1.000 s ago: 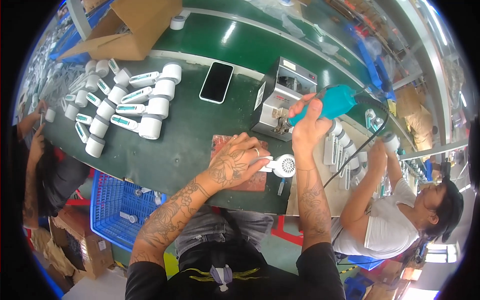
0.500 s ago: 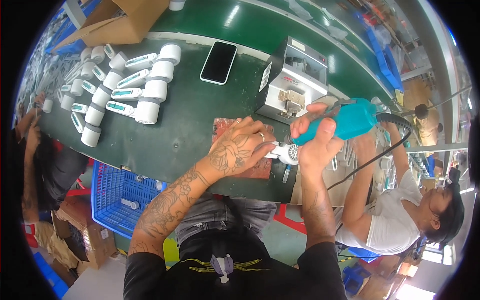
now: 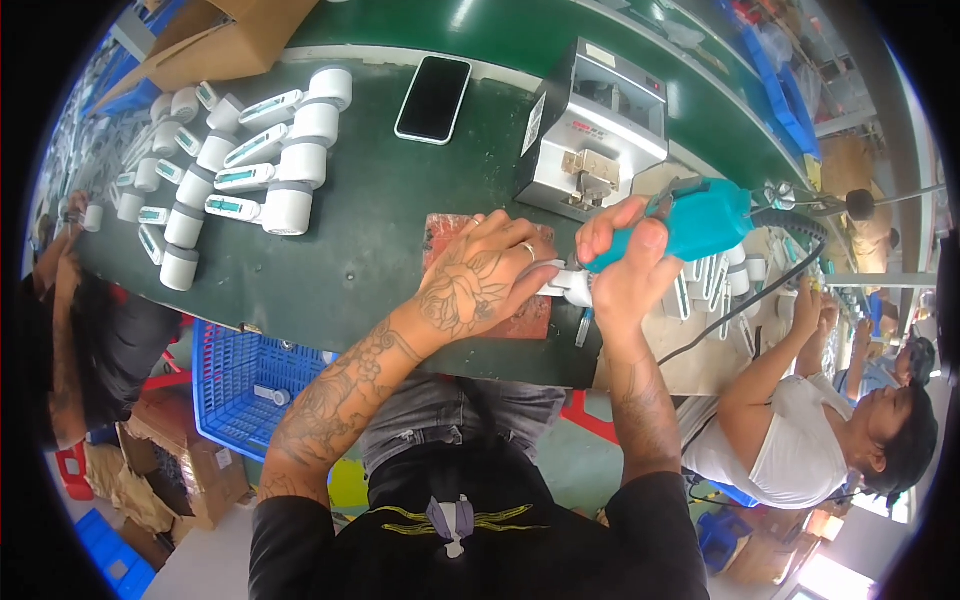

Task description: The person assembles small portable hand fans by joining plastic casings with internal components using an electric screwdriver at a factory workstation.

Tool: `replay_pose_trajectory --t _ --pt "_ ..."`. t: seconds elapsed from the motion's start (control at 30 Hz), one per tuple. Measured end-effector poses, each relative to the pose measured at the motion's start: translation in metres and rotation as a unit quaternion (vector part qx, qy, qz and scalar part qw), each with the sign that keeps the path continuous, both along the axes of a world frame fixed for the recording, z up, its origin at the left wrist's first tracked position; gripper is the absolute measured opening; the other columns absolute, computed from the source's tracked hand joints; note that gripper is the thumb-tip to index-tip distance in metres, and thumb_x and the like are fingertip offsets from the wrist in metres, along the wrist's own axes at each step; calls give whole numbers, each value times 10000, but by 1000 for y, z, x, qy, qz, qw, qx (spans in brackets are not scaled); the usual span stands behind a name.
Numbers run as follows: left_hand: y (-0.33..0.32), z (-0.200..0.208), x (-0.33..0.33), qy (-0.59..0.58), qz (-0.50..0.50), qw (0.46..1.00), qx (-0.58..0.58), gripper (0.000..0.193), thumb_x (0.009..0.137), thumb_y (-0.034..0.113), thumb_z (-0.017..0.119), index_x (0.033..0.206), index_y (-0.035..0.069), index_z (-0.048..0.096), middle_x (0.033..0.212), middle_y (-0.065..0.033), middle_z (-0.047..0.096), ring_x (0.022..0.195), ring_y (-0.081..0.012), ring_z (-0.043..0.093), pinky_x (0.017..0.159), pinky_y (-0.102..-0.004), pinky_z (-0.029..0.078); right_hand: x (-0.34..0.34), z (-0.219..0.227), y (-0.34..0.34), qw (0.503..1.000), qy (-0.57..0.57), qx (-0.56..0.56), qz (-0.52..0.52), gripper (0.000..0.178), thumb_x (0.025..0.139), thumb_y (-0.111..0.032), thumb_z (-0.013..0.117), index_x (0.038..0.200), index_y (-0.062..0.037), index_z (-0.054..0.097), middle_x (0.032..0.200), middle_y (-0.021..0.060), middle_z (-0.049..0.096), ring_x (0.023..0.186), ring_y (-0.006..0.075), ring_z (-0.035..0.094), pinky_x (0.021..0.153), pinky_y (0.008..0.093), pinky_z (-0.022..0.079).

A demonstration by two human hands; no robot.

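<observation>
My right hand [image 3: 630, 265] is wrapped round a teal electric screwdriver [image 3: 705, 225] with a black cord, its tip pointing left and down. Under that tip lies a small white plastic device [image 3: 576, 288] with a round head, mostly covered by my hands. My left hand [image 3: 488, 275], a ring on one finger, grips the device's handle between thumb and fingers. The left hand rests over a worn red pad [image 3: 520, 325] on the green bench. Beside the right wrist lies a small blue-and-clear stick-like item [image 3: 584, 327]. The screwdriver's contact point is hidden.
White devices with round heads [image 3: 290, 208] stand in rows at left. A phone [image 3: 433, 100] and a silver-black machine [image 3: 600, 130] are behind my hands. A blue basket [image 3: 225, 385] sits below the bench's left edge. A co-worker [image 3: 800, 440] works at right, another person [image 3: 110, 340] at left.
The view has shifted, so the phone and machine appear higher. The screwdriver and right hand stay at the white device, the round head now more covered. The co-worker's arms at right have moved away.
</observation>
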State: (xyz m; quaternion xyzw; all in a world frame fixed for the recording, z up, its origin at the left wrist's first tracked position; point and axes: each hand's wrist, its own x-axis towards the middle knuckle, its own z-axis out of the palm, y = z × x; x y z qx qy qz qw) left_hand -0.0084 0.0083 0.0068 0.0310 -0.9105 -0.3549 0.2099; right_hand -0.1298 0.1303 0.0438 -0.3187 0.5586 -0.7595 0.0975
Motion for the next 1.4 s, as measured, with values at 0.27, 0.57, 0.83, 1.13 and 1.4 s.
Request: replay_pose_trajectory --t 0.27,0.57,0.83,1.13,1.4 --pt "2 -10 -1 41 21 999 -14 190 935 199 711 1091 95 739 1100 -70 694 967 -310 620 909 -452 497 -8 21 -6 999 29 45 -9 612 1021 -576 603 1076 32 560 702 81 555 614 192 563 573 331 472" --pt "2 -6 1 35 26 999 1 202 962 207 670 1056 41 737 1035 -102 668 969 -324 606 911 -450 503 -45 21 -42 990 112 -2 -87 450 1079 -446 564 1034 2 564 722 68 571 632 186 590 574 316 471" --pt "1 -7 3 20 26 999 2 225 975 199 656 1131 57 734 1045 -105 669 955 -327 590 901 -437 499 -34 28 -38 994 71 23 -76 442 1077 -428 573 1005 8 575 692 71 552 578 195 561 562 323 467" --pt "2 0 2 -1 12 1000 8 339 938 328 690 1141 59 728 1093 -103 641 1052 -330 588 997 -475 472 8 23 13 1000 5 -9 1 550 1035 -473 626 1126 68 581 686 72 564 591 182 577 560 324 485" --pt "2 -1 3 -14 9 1000 0 336 939 319 683 1160 67 716 1099 -100 639 1054 -328 586 987 -477 467 9 15 15 999 -14 27 -17 714 975 -644 626 1091 56 541 679 93 547 584 217 565 575 355 476"
